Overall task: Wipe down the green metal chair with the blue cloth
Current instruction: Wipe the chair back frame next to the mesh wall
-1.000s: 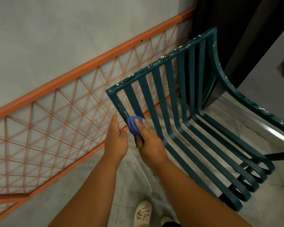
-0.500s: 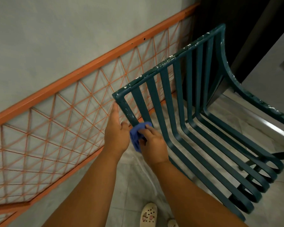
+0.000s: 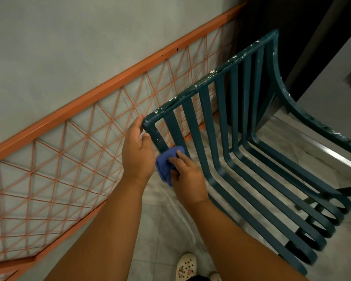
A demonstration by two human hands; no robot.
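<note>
- A dark green metal chair [image 3: 249, 151] with a slatted back and seat is seen from about 11 o'clock to 5 o'clock across the right half of the head view; white chips of lost paint are scattered along its top rail and curved side rail.
- One chair, one crumpled blue cloth [image 3: 167, 166], two hands and two white clogs [image 3: 185, 267] at 6 o'clock are counted; seven back slats can be made out.
- The cloth is bunched in the curled fingers of the right hand [image 3: 187, 179] and pressed against the chair's corner post, just below the top corner, near the centre.
- The left hand [image 3: 137, 154] is laid against the outer side of that post, fingers fairly straight, its thumb touching the metal.
- Compared with half a second earlier, the cloth is held slightly lower on the post, and the left hand's fingertips reach up to the corner.
- An orange lattice railing [image 3: 73, 159] runs behind, at 9 o'clock, over the grey tiled floor [image 3: 162, 236].
</note>
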